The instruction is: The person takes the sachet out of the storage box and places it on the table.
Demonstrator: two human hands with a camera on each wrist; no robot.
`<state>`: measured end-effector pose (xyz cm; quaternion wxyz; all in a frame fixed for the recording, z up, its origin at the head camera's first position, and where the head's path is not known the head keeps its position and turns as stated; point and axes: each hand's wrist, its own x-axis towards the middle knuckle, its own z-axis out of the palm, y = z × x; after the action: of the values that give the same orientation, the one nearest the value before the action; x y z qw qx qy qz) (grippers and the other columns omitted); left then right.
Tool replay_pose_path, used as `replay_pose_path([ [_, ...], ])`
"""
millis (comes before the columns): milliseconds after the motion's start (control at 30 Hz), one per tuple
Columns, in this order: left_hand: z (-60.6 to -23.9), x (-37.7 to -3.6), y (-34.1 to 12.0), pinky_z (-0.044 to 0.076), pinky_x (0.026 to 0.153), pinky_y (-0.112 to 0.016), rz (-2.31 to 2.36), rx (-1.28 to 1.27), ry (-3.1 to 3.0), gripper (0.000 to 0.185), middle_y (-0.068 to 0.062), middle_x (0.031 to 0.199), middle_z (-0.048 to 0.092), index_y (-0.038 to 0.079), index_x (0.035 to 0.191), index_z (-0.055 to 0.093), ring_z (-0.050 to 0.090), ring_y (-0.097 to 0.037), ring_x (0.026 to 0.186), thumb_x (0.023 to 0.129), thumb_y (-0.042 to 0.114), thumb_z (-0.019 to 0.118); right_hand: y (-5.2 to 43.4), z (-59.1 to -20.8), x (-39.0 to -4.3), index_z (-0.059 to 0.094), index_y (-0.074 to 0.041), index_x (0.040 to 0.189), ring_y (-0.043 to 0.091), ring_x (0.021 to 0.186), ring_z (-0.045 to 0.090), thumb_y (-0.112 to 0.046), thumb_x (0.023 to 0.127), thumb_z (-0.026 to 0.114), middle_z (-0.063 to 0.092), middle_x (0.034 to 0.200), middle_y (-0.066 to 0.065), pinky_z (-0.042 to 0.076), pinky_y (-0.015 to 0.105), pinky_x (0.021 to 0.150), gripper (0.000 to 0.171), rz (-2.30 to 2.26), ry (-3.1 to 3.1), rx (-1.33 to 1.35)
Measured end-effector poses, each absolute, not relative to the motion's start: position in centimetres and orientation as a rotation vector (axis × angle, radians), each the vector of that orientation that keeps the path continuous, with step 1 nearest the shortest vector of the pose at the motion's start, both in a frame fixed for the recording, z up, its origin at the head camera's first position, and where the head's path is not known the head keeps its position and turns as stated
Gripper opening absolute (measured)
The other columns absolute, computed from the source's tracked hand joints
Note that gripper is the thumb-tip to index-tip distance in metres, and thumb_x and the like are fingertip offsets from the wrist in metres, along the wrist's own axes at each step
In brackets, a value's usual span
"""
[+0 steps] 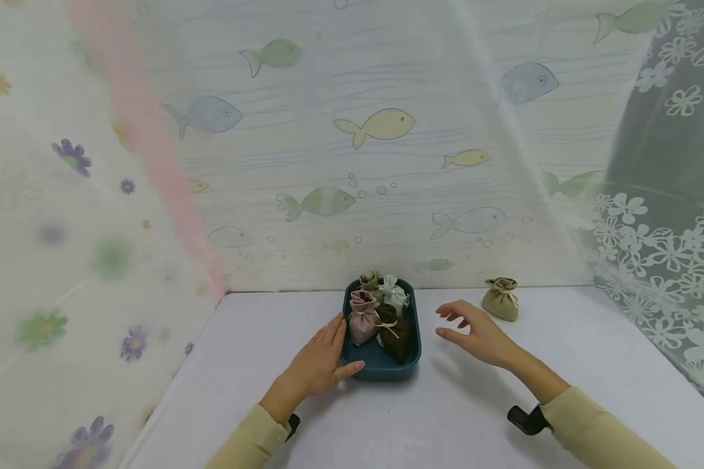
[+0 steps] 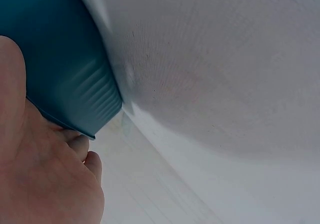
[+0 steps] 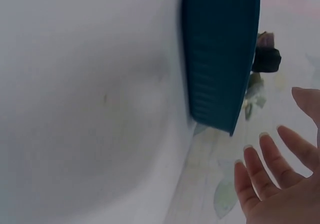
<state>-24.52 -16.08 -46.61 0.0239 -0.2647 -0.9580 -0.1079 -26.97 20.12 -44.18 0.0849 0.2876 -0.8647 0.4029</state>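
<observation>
A dark blue plastic tray (image 1: 381, 373) stands on the white table with several small drawstring pouches in it. Among them are a pink pouch (image 1: 364, 324), a dark brown pouch (image 1: 394, 339), a white pouch (image 1: 394, 294) and, at the back, an olive pouch (image 1: 371, 284). My left hand (image 1: 319, 361) rests along the tray's left side, fingers straight, thumb at the near corner. To the right of the tray my right hand (image 1: 475, 335) hovers with nothing in it, fingers spread and slightly bent. In the right wrist view its fingers (image 3: 272, 159) are apart from the tray wall (image 3: 220, 58).
Another olive pouch (image 1: 501, 301) stands on the table beyond my right hand, near the back edge. Behind the table hangs a pale curtain (image 1: 375, 163) printed with fish. Flowered sheeting (image 1: 94, 260) closes off the left, and lace-patterned sheeting (image 1: 669, 260) the right.
</observation>
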Motion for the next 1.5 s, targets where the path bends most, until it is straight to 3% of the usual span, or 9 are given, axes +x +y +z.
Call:
replay_pose_path([
  [367,-46.3,-24.6,-16.0,0.022,0.125,-0.048,-0.308,-0.792,-2.992,0.100,-0.022,0.169,0.014,-0.007,0.160,0.019,0.018,-0.033,0.156,0.100,0.070,0.043,17.6,-43.5,-27.3,0.063,-0.002,0.127,0.033,0.102,0.061,-0.017,0.097,0.073,0.066,0.120,0.010,0.054,0.044,0.083,0.035,1.232,-2.558,0.889],
  [667,-46.7,-24.8,-16.0,0.021,0.125,-0.047,-0.281,-0.795,-2.986,0.103,-0.021,0.170,0.012,-0.005,0.161,0.017,0.017,-0.031,0.156,0.099,0.075,0.036,15.8,-43.7,-27.6,0.064,0.000,0.127,0.036,0.099,0.058,-0.018,0.098,0.072,0.064,0.117,0.016,0.052,0.045,0.078,0.036,1.263,-2.579,0.886],
  [900,-46.5,-24.8,-16.1,0.022,0.125,-0.049,-0.304,-0.809,-2.978,0.104,-0.022,0.169,0.013,-0.006,0.161,0.017,0.018,-0.033,0.156,0.098,0.076,0.035,14.5,-44.0,-28.2,0.064,0.003,0.127,0.033,0.097,0.058,-0.016,0.097,0.073,0.065,0.115,0.015,0.049,0.032,0.073,0.037,1.242,-2.581,0.866],
  [1167,-46.4,-24.6,-16.0,0.022,0.125,-0.047,-0.307,-0.793,-2.986,0.101,-0.021,0.169,0.013,-0.006,0.161,0.018,0.018,-0.033,0.156,0.100,0.071,0.042,13.2,-44.7,-29.0,0.065,0.004,0.123,0.026,0.095,0.059,-0.012,0.094,0.074,0.066,0.110,0.014,0.048,0.031,0.071,0.034,1.222,-2.586,0.857],
  [1500,-47.4,-24.8,-16.2,0.025,0.123,-0.051,-0.329,-0.810,-2.955,0.106,-0.023,0.169,0.014,-0.008,0.160,0.020,0.020,-0.035,0.155,0.098,0.077,0.034,11.9,-45.5,-29.3,0.068,0.004,0.116,0.034,0.099,0.064,-0.010,0.092,0.075,0.067,0.111,0.018,0.056,0.050,0.086,0.029,1.186,-2.582,0.852],
])
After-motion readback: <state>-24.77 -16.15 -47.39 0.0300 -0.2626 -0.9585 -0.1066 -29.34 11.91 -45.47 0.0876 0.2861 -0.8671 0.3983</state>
